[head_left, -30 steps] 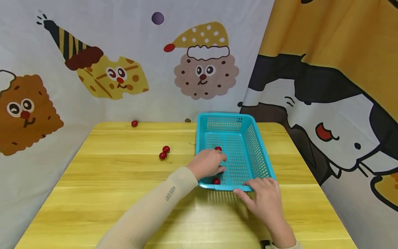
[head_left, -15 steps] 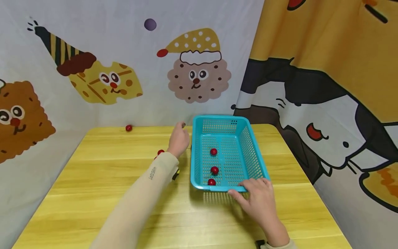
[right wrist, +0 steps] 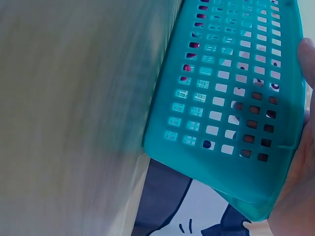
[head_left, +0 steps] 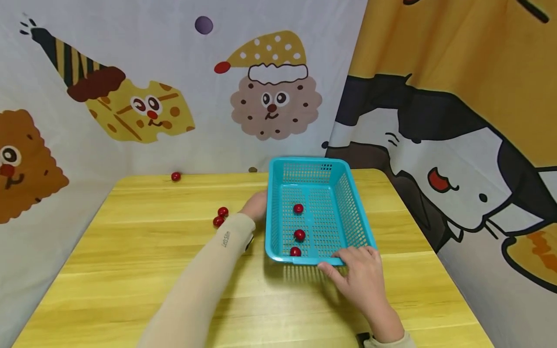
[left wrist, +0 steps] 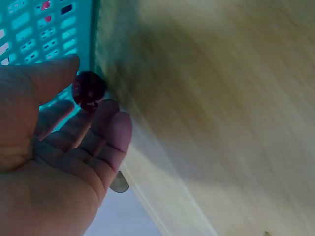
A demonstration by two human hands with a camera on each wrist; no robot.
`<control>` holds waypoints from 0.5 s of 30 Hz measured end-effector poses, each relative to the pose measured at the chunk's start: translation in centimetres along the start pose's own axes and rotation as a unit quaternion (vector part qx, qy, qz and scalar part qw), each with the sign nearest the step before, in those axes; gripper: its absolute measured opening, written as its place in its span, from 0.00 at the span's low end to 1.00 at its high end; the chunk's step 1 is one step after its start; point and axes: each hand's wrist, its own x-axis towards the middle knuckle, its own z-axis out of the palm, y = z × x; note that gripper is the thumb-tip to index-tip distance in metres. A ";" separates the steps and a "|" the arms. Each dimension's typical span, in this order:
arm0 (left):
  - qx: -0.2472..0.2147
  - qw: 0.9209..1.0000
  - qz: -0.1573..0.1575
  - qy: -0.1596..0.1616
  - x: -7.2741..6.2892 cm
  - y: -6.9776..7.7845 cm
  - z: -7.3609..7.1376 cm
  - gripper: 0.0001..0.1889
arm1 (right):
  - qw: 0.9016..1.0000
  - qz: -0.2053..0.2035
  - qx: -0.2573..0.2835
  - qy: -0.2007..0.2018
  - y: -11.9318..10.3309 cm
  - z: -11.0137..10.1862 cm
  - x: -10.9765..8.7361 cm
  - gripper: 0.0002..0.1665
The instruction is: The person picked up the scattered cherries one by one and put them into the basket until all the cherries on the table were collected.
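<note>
1. Left hand [left wrist: 61, 169]: fingers [left wrist: 115, 135] half-curled, pinching one cherry [left wrist: 89, 91] beside basket [head_left: 304, 261].
2. Right hand [head_left: 361, 278]: fingers [head_left: 358, 253] curled over basket's near rim.
3. One basket, three cherries [head_left: 299, 235] inside; three more on bench [head_left: 278, 309].

Yellow wood-grain table [head_left: 109, 290], white cartoon-print backdrop [head_left: 174, 53], mustard cartoon-print curtain [head_left: 461, 121]

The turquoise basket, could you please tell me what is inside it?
Three red cherries lie in the turquoise basket, toward its left side. The right grip covers the near right corner, so anything there cannot be seen.
</note>
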 end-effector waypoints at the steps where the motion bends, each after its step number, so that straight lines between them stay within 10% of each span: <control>1: 0.015 1.000 0.001 -0.003 -0.1 0.0 0.0 0.19 | 1.000 0.001 -0.002 -0.001 0.0 0.0 0.0 0.31; 9: 0.092 0.995 -0.031 -0.035 -1.8 2.8 -1.2 0.09 | 1.000 0.008 -0.002 0.005 0.0 0.1 0.0 0.39; 15: 0.078 0.986 -0.131 0.067 -1.8 3.4 -4.0 0.20 | 1.000 0.002 0.000 0.006 -0.1 0.2 0.2 0.33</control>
